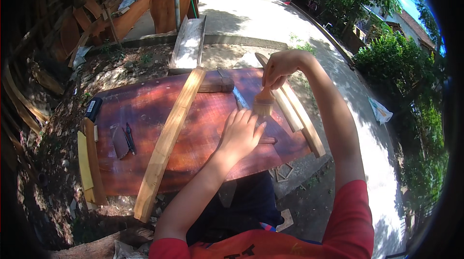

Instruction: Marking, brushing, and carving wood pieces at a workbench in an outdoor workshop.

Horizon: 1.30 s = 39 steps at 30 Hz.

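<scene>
My right hand [281,69] is closed round the wooden handle of a flat paintbrush [264,106], its pale bristles pointing down. Just below the bristles, my left hand [240,132] lies palm down with its fingers stretched out. Its fingertips come close to the bristles; whether they touch cannot be made out. Both hands are over a reddish-brown wooden tabletop [203,140]. Beyond the left fingers lies a narrow blue-grey tool [239,97]. A rounded wooden handle [268,140] pokes out beside the left thumb. A dark wooden block like a mallet head [215,84] rests farther back.
A long plank [169,145] crosses the tabletop to the left. Wood strips [305,120] lie along its right end. Dark pliers-like tools [129,138], a brown flat piece [120,143], a black box [93,108] and a yellow strip [84,162] are at the left.
</scene>
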Motion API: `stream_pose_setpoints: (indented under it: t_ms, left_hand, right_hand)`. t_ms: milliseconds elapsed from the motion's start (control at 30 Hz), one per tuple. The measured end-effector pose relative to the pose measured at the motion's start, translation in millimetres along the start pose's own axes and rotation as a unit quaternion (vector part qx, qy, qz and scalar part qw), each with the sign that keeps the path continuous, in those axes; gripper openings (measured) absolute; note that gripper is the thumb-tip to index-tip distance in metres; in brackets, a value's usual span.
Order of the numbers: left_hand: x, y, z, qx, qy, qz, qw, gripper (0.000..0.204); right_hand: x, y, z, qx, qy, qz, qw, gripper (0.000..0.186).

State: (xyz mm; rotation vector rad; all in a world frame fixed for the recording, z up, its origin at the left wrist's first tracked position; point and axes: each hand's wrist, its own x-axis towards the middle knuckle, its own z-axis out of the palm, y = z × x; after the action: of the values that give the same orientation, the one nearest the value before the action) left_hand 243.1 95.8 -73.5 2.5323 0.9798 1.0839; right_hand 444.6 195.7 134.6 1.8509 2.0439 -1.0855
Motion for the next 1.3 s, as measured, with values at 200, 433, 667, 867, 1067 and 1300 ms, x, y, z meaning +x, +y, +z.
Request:
stream_pose_setpoints:
  t_ms: [200, 433, 667, 867, 1067, 1300]
  left_hand:
    - [2, -1, 0, -0.01, 0.005, 0.002, 1.0, 0.044]
    - [3, 3, -7, -0.009, 0.006, -0.001, 1.0, 0.041]
    - [4, 1, 3, -0.028, 0.049, 0.025, 0.998, 0.039]
    - [9, 2, -2, -0.042, 0.059, 0.014, 0.997, 0.039]
    - [3, 1, 2, -0.042, 0.052, -0.003, 0.998, 0.039]
    - [4, 2, 5, -0.028, 0.045, -0.008, 0.999, 0.04]
  right_hand:
    - [45, 26, 4, -0.073, 0.254, -0.121, 0.957, 0.028]
    - [7, 23, -19, 0.045, 0.215, -0.159, 0.963, 0.027]
    - [46, 23, 16, -0.001, 0.249, -0.126, 0.96, 0.03]
    - [30, 25, 20, 0.062, 0.317, -0.159, 0.933, 0.023]
    - [-23, 21, 21, 0.124, 0.247, -0.15, 0.949, 0.024]
    - [-41, 44, 41, 0.106, 0.147, -0.075, 0.981, 0.036]
